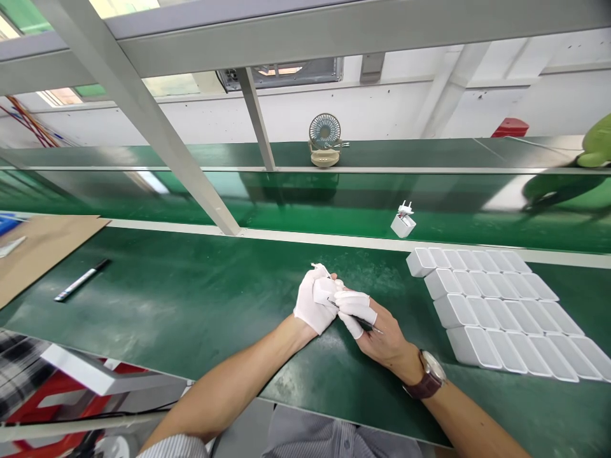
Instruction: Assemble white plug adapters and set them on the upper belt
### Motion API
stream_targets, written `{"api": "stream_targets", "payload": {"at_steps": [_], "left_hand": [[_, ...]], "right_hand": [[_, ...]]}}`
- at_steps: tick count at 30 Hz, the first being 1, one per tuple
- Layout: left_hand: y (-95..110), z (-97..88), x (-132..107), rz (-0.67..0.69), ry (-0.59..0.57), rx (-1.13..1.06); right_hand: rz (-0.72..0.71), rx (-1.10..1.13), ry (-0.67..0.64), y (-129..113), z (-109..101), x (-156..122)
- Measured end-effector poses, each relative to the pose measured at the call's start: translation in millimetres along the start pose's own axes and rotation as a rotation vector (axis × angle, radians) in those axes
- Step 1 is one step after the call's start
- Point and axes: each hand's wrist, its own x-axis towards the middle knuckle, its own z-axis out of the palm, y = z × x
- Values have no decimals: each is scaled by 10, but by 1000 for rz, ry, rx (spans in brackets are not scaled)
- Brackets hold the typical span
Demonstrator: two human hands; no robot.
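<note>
Both hands meet at the middle of the green-topped bench [191, 305], just above its surface. The left hand [312, 302], in a white cloth glove, is closed around a small white plastic plug adapter [324, 287], whose metal prongs poke out at the top past the gloved fingers. The right hand [370, 321], bare at the back with white finger cots on the fingertips and a brown-strapped wristwatch [429, 375] on the wrist, pinches a thin dark pen-like tool [365, 323]; its tip end points right, and the fingers press up against the adapter. So the left hand grips the adapter, and the right grips the tool.

To the right, near the hands, rows of white rectangular adapter bodies [501, 312] lie packed edge to edge in a neat block on the bench. Beyond the pale strip, on the glossy green conveyor belt [310, 197], one more white adapter [403, 222] sits alone, prongs up. Far left on the bench lies a black-and-white marker pen [81, 280], beside a brown cardboard sheet [42, 248]. On the far ledge stands a small beige desk fan [324, 140]. At the far right edge, a green sleeve [596, 143] of another person shows.
</note>
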Motion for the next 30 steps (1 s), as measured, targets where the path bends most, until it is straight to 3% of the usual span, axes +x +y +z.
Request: {"api": "stream_targets", "payload": {"at_steps": [6, 9, 12, 17, 20, 30], "left_hand": [[41, -12, 17, -2, 13, -34], [86, -37, 42, 13, 7, -55], [119, -56, 62, -2, -27, -58], [119, -5, 38, 22, -27, -13], [108, 32, 14, 53, -13, 2], [90, 18, 9, 57, -19, -6]], "right_hand": [[15, 85, 81, -95, -64, 98], [175, 196, 174, -145, -97, 150], [349, 363, 172, -165, -108, 166], [459, 474, 200, -151, -70, 150], [455, 486, 192, -132, -52, 136], [251, 268, 64, -76, -62, 113]]}}
